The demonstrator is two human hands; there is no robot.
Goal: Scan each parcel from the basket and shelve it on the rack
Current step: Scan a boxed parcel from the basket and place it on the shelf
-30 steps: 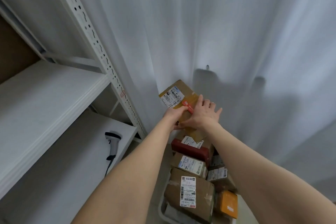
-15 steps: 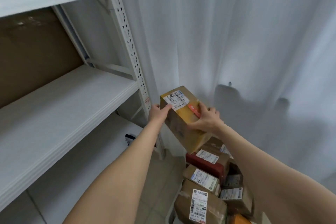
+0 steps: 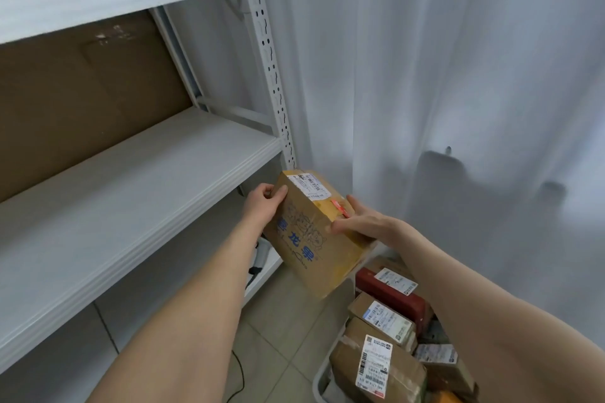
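Aloft, parcel (image 3: 304, 239) gripped, fingers (image 3: 281, 192) either end

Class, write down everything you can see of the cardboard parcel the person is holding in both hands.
The cardboard parcel is a brown oblong box, blue characters and a cartoon printed on the side facing the camera. A white barcode label and a red strip sit on its upper face. It hangs tilted in the air between the rack and the basket. The left hand grips its upper left corner; the right hand pinches its right edge.
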